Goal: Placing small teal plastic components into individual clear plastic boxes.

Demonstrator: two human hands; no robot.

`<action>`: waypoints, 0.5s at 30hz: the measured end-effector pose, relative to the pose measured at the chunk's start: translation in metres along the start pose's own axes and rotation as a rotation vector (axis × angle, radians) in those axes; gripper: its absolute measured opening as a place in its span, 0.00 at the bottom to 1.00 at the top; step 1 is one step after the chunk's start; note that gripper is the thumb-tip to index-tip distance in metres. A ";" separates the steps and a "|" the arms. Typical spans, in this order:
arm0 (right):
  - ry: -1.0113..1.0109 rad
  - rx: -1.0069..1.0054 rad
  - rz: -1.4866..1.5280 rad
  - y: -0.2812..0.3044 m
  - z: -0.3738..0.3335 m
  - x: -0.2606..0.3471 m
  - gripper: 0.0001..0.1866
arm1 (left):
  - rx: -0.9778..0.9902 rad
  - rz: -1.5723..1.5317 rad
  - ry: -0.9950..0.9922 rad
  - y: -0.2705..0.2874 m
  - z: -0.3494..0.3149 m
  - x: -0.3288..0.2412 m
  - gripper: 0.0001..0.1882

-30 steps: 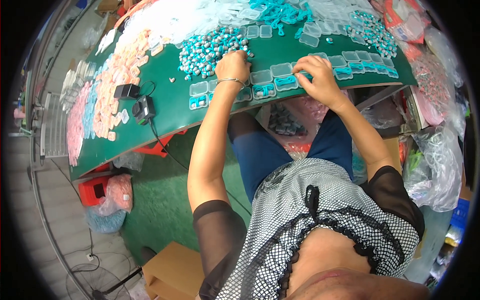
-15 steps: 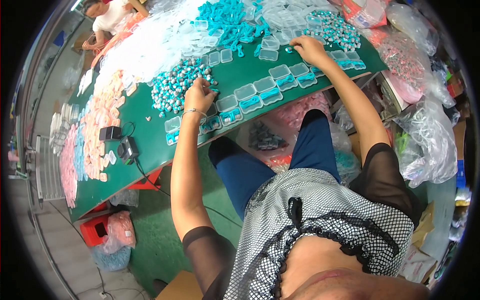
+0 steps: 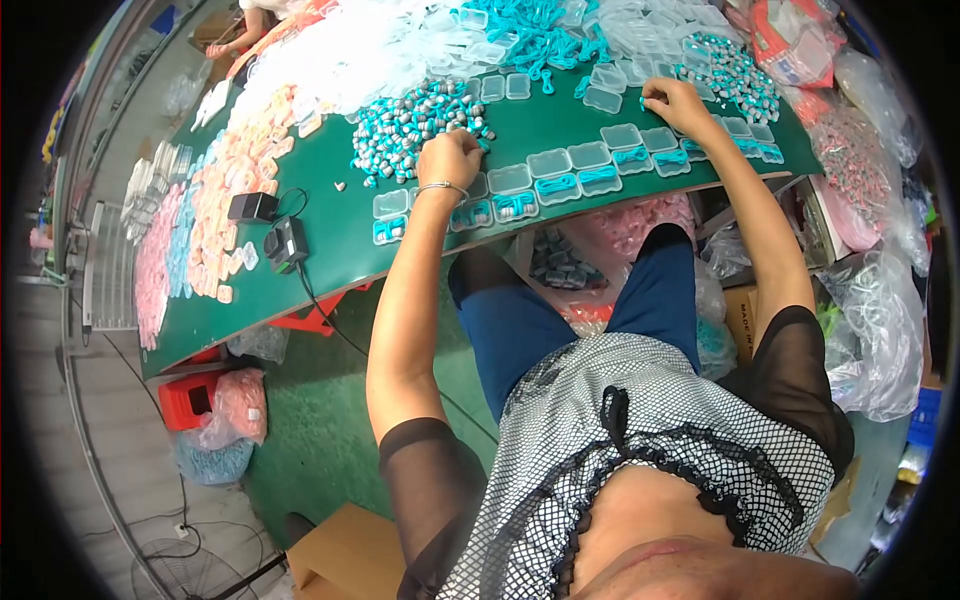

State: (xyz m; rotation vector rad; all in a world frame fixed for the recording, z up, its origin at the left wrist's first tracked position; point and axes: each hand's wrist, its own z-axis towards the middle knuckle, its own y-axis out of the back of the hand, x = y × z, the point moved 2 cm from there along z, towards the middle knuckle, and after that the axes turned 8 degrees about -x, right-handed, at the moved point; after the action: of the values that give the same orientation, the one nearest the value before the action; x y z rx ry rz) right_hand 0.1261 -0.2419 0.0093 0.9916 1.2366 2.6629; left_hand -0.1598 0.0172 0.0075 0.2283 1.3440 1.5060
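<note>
My left hand (image 3: 450, 162) has its fingers curled closed at the near right edge of a pile of small turquoise-and-grey plugs (image 3: 400, 135). What it holds, if anything, is hidden. At the right, my right hand (image 3: 676, 106) pinches a small turquoise plug (image 3: 643, 103) above the green table (image 3: 335, 240). Along the table's near edge runs a row of open clear plastic boxes (image 3: 553, 178). Several contain coiled turquoise cords (image 3: 600, 175); those toward the left also hold plugs (image 3: 515, 204).
Turquoise cords (image 3: 540, 40) and clear empty boxes (image 3: 650, 30) are heaped at the back. Another plug pile (image 3: 735, 75) lies far right. Peach pieces (image 3: 235, 190), a black device (image 3: 285, 242) and its cable are at left. A person's arm (image 3: 235, 42) shows far left.
The whole view has shifted, moving the table's contents rightward in the picture. Both hands stay near the same spots on the table, the right still pinching its plug.
</note>
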 end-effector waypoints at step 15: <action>-0.090 -0.030 0.018 0.002 -0.008 0.008 0.09 | -0.018 -0.256 -0.124 0.010 -0.007 -0.032 0.06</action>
State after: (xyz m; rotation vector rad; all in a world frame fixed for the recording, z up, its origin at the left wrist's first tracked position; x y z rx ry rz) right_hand 0.1158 -0.2463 0.0114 1.1098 1.1728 2.6103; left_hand -0.1564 -0.0095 0.0281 0.1294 1.2114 1.2683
